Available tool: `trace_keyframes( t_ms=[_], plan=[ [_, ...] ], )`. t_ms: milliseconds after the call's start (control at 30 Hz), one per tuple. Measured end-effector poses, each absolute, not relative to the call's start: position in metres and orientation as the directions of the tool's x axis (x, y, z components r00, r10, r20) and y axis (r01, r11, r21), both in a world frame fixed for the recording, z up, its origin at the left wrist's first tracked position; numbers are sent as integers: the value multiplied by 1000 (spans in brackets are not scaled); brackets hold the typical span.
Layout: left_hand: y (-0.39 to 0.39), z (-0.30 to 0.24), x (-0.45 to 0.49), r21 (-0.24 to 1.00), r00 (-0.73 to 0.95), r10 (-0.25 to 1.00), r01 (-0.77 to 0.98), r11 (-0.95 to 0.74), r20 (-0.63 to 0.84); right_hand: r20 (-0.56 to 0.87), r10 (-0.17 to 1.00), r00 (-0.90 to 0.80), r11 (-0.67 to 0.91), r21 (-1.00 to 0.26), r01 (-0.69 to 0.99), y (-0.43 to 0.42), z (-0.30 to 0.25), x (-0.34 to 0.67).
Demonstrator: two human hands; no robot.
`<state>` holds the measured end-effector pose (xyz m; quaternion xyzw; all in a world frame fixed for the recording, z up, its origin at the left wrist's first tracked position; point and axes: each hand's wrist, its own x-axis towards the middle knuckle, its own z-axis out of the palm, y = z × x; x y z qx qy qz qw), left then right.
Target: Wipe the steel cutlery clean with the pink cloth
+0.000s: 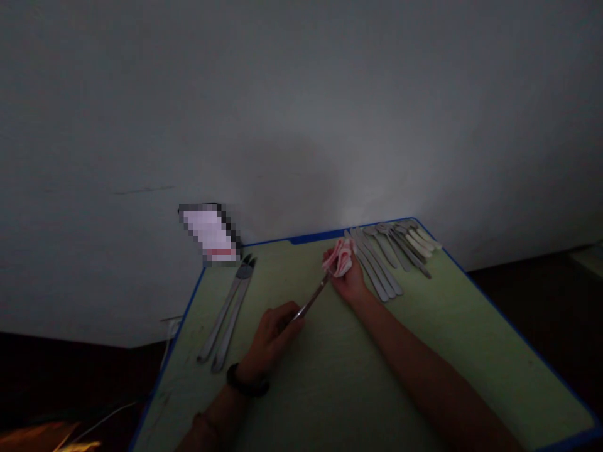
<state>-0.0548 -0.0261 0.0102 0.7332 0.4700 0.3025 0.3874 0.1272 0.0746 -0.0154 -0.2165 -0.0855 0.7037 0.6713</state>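
My left hand (pixel 277 333) is closed around the near end of a slim, shiny metal utensil (pixel 313 300), which slants up and to the right. The utensil's far end goes into a folded pink-and-white cloth (pixel 340 258), so its kind cannot be told. That cloth is gripped by my right hand (pixel 348 282), its fingers partly hidden behind the folds. Two long metal utensils (pixel 230 314) with dark tips lie side by side on the table, left of my left hand. Just right of my right hand is a group of table knives (pixel 379 270).
Spoons (pixel 384 242) and several white-handled pieces of cutlery (pixel 421 242) lie along the back right of the pale green, blue-edged table (pixel 471 339). A lit, blurred-out phone-like screen (pixel 210 233) leans at the back left corner. A grey wall (pixel 301 113) stands directly behind the table.
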Motion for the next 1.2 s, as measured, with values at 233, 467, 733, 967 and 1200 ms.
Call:
trace_keyframes(
  t_ms=[233, 467, 733, 967, 1200],
  plan=[
    [-17, 5, -54, 949, 87, 995, 315, 22, -52, -193, 981, 1, -90, -464, -881, 78, -18, 127],
    [-16, 14, -48, 818, 296, 955, 546, -179, 12, -165, 986, -34, -111, -483, -869, 78, -20, 125],
    [-13, 15, -52, 803, 265, 964, 571, -173, 19, -159, 984, -82, -155, -529, -835, 74, -17, 123],
    [-16, 13, -50, 834, 285, 958, 524, -176, 23, -155, 985, -74, -146, -533, -833, 75, -16, 123],
    [-21, 14, -56, 830, 320, 946, 513, -217, 50, -193, 980, 56, -52, -514, -856, 77, -17, 128]
  ],
)
